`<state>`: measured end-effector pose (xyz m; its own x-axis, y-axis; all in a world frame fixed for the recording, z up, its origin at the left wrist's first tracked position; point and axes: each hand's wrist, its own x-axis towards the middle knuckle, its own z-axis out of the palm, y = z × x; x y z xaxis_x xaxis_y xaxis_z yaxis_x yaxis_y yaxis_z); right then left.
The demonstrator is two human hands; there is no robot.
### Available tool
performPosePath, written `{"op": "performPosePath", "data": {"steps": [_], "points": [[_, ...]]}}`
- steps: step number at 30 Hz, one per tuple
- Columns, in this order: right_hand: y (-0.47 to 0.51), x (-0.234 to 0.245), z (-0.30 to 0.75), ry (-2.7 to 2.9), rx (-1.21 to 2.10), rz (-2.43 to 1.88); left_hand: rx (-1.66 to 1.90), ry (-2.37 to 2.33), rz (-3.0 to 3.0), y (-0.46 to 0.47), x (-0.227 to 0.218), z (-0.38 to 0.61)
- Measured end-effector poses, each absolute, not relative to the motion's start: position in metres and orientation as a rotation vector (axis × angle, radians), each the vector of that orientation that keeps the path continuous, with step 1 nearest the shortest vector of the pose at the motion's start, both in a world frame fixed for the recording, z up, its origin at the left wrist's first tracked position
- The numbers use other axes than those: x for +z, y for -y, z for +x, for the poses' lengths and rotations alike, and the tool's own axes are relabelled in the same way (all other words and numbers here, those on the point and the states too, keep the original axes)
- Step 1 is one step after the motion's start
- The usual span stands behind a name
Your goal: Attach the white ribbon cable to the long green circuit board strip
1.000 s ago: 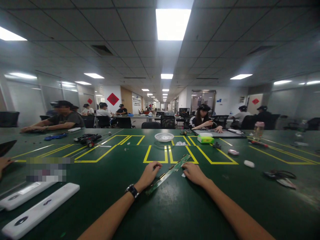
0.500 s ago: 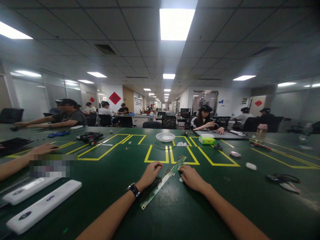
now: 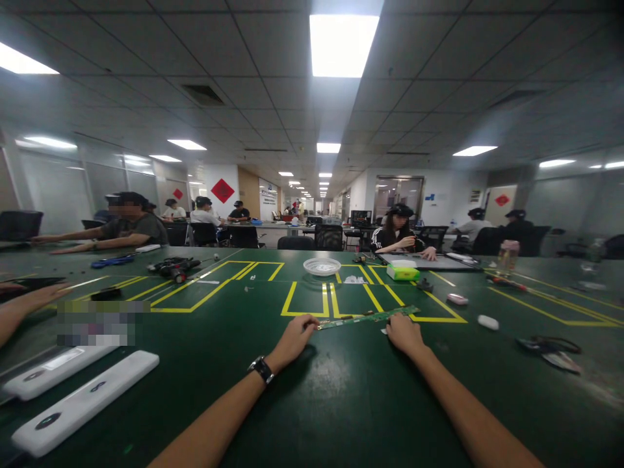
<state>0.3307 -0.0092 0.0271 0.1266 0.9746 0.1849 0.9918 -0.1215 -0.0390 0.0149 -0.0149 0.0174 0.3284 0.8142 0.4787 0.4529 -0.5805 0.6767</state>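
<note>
- Left hand [image 3: 292, 338] first: fingers curled, tips meeting the near end of the circuit board strip [image 3: 365, 318]. Whether they pinch the edge or only press on it, I cannot tell.
- Right hand [image 3: 404, 333]: knuckles up, fingers loosely bent over the strip's other half. The tips are hidden from here, so its hold is not readable either.
- One hand toward each end, which looks like the way to steady something this long and thin so it neither bows nor skids.
- The strip lies flat on the green table [image 3: 341, 403], running from 9 to 3 o'clock between the hands, its far end just crossing the yellow tape outlines [image 3: 302, 300].
- A wristwatch [image 3: 260, 369] sits on the left wrist; both forearms rest low on the surface, likely for support.
- At 12 o'clock, well apart, there is a white bowl [image 3: 321, 266], probably within reach for small parts.
- Toward 1 o'clock there is a green box [image 3: 401, 272]. Out at 3 o'clock a small white piece [image 3: 486, 321] and scissors [image 3: 548, 343] are parked clear of the working patch.
- At 11 o'clock a dark power tool [image 3: 173, 266] is laid down on the tape lines.
- At 8 o'clock two long white casings [image 3: 82, 403] lie side by side, near the table edge.
- At 9 o'clock a co-worker's hand [image 3: 29, 299] rests flat on the table, apart from all this.
</note>
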Motion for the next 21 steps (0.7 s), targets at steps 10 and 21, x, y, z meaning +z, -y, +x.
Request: {"op": "performPosePath", "data": {"steps": [10,21], "points": [[0.027,0.014,0.262,2.482,0.051,-1.337,1.312,-1.155,2.133,0.010,0.018,0.010],[0.011,0.023,0.318,2.178,-0.121,-1.977,1.201,-1.129,2.143,0.014,0.017,0.014]]}}
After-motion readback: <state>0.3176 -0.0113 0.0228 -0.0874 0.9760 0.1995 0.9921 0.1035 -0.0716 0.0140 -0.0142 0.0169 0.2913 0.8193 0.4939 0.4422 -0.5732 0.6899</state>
